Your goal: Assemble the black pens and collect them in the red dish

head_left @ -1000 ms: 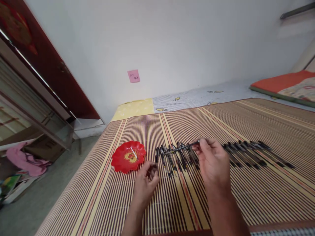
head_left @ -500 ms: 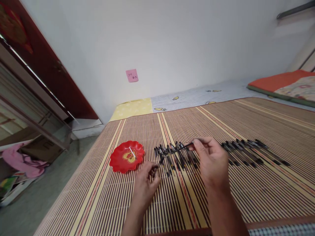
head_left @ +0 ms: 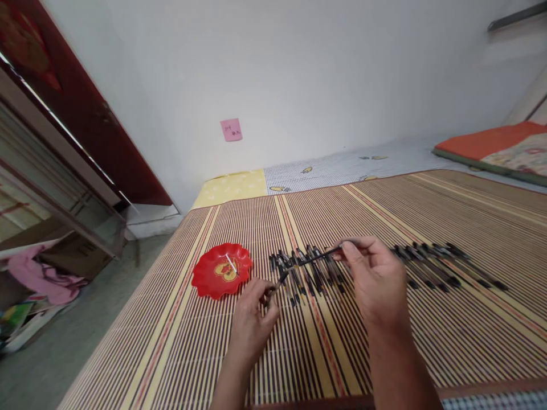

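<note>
My right hand point(head_left: 375, 279) pinches the far end of a thin black pen point(head_left: 314, 258) and holds it slanted above a row of black pens point(head_left: 307, 270) lying on the striped bamboo mat point(head_left: 384, 210). My left hand point(head_left: 253, 319) is closed around the pen's lower end, near the mat. More black pens point(head_left: 444, 265) lie in a row to the right of my right hand. A red scalloped plate point(head_left: 221, 270) with a thin white stick in it sits just left of my left hand.
The mat covers a bed with a patterned sheet point(head_left: 333, 168) at the far edge, against a white wall with a pink note point(head_left: 231, 130). An orange cushion point(head_left: 491, 142) lies at the right. A dark cabinet point(head_left: 64, 114) and floor clutter are to the left.
My left hand has moved up to the lower end of the pen held by my right hand and closed on it. The right hand stays almost in place.
</note>
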`<state>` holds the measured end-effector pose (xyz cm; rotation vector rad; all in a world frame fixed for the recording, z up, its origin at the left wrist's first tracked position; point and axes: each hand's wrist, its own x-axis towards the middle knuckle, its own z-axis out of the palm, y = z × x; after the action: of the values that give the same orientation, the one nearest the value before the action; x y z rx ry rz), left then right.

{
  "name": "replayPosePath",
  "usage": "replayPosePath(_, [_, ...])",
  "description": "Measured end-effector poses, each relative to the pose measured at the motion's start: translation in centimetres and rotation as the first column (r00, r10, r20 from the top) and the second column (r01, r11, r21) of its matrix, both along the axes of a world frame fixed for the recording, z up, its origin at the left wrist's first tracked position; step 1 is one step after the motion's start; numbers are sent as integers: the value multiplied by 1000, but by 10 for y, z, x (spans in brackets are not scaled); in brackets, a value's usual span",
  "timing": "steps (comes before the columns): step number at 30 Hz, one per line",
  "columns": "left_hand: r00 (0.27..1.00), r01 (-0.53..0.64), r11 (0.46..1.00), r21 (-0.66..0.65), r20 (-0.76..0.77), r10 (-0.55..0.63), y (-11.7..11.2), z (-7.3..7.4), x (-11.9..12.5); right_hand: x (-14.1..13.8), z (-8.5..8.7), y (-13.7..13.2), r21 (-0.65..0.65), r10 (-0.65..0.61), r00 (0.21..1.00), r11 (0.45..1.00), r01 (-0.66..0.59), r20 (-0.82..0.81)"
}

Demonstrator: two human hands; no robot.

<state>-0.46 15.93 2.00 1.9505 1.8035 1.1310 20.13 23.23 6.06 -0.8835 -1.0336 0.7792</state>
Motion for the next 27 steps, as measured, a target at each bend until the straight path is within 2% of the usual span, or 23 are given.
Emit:
replayPosePath(11, [997, 36, 999, -27, 65, -34, -1, 4, 1, 13, 5, 0, -2, -27, 999, 1000, 27, 31])
replayPosePath(19, [998, 47, 999, 6, 44, -48, -3, 7, 2, 12, 2, 1, 16, -8, 1000, 1000, 8, -24])
replayPosePath(27, [997, 61, 998, 21, 46, -62, -3, 9, 2, 16, 2, 1, 0, -3, 1000, 1000, 3, 17])
